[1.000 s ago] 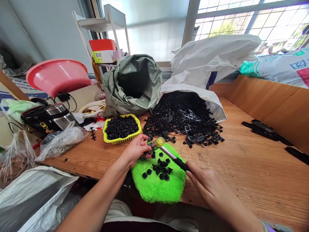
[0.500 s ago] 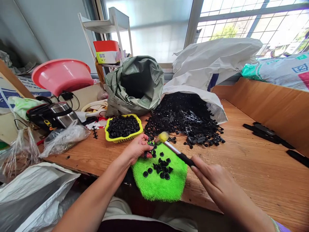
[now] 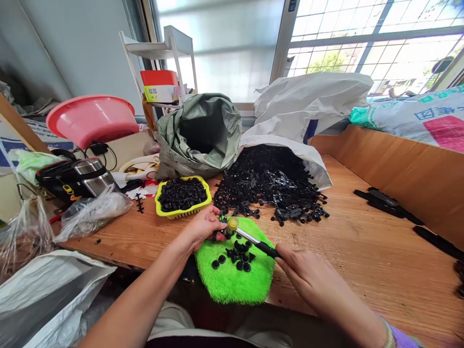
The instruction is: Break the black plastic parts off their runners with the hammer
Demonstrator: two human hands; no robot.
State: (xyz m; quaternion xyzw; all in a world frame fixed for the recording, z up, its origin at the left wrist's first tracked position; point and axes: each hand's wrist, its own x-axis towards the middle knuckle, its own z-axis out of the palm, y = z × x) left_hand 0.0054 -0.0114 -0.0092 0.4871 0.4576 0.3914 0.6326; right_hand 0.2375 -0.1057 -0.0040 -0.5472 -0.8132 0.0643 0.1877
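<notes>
My right hand (image 3: 300, 266) grips the black handle of a small mallet (image 3: 250, 237) with a yellowish head. The mallet head rests at or very near a black plastic part (image 3: 219, 236), which my left hand (image 3: 205, 227) pinches at the far left edge of a green fluffy cloth (image 3: 232, 290). Part of that piece is hidden by my fingers and the mallet head. Several round-headed black plugs (image 3: 241, 251) lie loose on the cloth, some upside down with their stems showing.
A yellow basket (image 3: 183, 212) full of small black pieces stands behind my left hand. Black plastic parts (image 3: 275, 183) spill from a white sack onto the wooden table (image 3: 326, 256). Behind stand a green woven sack (image 3: 203, 159) and a pink basin (image 3: 92, 118). Black strips (image 3: 389, 205) lie right.
The mallet head has come down and left onto the part in my left hand, and my right hand has lowered with it. My left hand keeps its pinch. The view has shifted slightly.
</notes>
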